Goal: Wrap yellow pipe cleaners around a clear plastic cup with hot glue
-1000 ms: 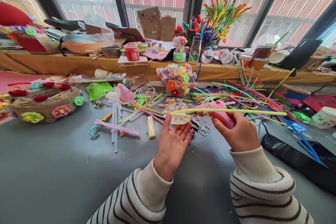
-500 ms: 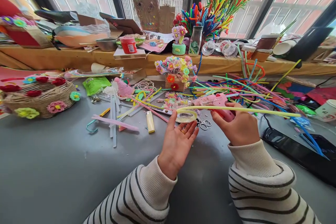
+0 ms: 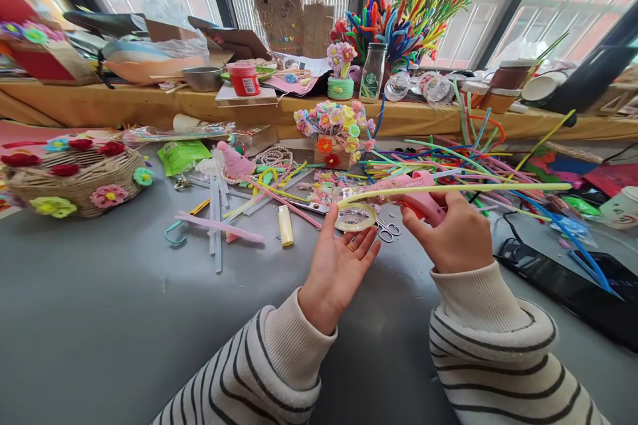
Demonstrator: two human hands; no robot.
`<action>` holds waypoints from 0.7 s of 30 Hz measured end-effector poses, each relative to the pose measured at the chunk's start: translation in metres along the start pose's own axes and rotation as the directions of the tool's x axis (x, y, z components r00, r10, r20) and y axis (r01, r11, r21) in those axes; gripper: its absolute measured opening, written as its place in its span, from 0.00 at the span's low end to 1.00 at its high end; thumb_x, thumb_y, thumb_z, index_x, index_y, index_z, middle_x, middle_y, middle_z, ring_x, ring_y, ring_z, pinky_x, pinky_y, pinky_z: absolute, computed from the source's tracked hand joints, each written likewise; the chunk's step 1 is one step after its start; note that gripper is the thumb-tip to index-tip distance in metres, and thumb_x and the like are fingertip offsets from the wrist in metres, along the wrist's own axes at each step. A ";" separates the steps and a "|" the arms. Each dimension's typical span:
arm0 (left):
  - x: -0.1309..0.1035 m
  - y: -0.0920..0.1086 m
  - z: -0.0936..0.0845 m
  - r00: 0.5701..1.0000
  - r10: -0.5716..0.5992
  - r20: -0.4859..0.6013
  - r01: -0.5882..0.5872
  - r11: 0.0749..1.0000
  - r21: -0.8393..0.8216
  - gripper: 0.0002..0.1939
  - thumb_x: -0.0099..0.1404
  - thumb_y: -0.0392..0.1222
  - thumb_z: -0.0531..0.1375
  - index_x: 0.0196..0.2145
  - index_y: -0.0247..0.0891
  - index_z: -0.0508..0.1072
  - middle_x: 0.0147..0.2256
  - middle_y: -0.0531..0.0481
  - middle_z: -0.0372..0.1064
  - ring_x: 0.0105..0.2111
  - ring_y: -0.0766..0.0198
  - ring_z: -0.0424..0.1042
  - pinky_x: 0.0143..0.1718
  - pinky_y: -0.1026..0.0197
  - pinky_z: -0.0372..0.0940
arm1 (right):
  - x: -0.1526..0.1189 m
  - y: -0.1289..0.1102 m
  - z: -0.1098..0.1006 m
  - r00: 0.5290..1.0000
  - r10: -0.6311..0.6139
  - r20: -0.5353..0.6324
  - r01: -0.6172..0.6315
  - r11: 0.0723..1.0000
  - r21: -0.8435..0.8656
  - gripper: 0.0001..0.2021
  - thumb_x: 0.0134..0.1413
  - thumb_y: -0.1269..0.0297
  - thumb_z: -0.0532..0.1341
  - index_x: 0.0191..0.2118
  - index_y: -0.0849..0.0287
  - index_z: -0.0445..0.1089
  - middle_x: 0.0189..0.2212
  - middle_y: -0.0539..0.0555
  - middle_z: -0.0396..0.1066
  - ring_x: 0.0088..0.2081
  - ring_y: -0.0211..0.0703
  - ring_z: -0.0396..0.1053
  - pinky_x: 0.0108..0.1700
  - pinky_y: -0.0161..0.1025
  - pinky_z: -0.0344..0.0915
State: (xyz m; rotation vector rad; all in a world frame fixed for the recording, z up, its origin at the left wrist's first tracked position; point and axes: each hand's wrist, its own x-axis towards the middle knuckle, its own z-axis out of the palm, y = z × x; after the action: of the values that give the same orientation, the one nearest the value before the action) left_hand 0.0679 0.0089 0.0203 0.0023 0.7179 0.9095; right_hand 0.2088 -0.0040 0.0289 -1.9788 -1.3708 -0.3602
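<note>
My left hand [image 3: 340, 264] is palm up, its thumb and fingertips holding a clear round piece [image 3: 355, 217] with a pale yellow rim. From that rim a long pale yellow pipe cleaner [image 3: 478, 187] stretches to the right, passing above my right hand [image 3: 456, 229]. My right hand is wrapped round the handle of a pink glue gun [image 3: 421, 198], whose front end points left near the round piece. Scissors [image 3: 389, 231] lie on the table just behind my left fingertips. A yellow lighter [image 3: 285, 226] rests left of my left hand.
Glue sticks [image 3: 215, 219] and pink strips lie at centre left, beside a woven basket [image 3: 74, 186] with flowers. A flower box [image 3: 331, 151] stands behind my hands. Many pipe cleaners [image 3: 438, 163] spread behind the glue gun. A black device [image 3: 563, 289] lies at right.
The long pipe cleaner has risen slightly over my right hand and straightened. The glue gun has tilted a little, showing more of its side. My left hand keeps its hold.
</note>
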 end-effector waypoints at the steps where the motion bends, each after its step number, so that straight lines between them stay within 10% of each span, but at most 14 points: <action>1: 0.000 0.000 0.000 1.000 0.000 -0.002 0.000 1.000 0.000 0.23 0.53 0.54 0.56 0.34 0.28 0.67 0.30 0.42 0.66 0.34 0.61 0.69 0.37 0.61 0.66 | 0.000 0.000 -0.001 1.000 0.005 0.013 -0.005 1.000 -0.006 0.21 0.37 0.52 0.58 0.35 0.65 0.67 0.27 0.58 0.70 0.27 0.47 0.66 0.29 0.40 0.60; 21: -0.001 0.002 0.000 1.000 -0.010 0.011 0.010 1.000 -0.020 0.22 0.53 0.54 0.56 0.34 0.30 0.68 0.31 0.43 0.66 0.33 0.62 0.69 0.38 0.60 0.66 | 0.000 0.005 0.002 0.999 -0.036 -0.008 0.036 0.999 0.018 0.20 0.35 0.52 0.57 0.34 0.63 0.66 0.27 0.58 0.70 0.26 0.45 0.66 0.29 0.39 0.60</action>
State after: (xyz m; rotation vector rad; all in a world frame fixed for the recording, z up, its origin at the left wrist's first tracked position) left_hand 0.0664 0.0094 0.0212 -0.0138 0.6985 0.9067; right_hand 0.2131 -0.0034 0.0259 -1.9379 -1.4015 -0.3707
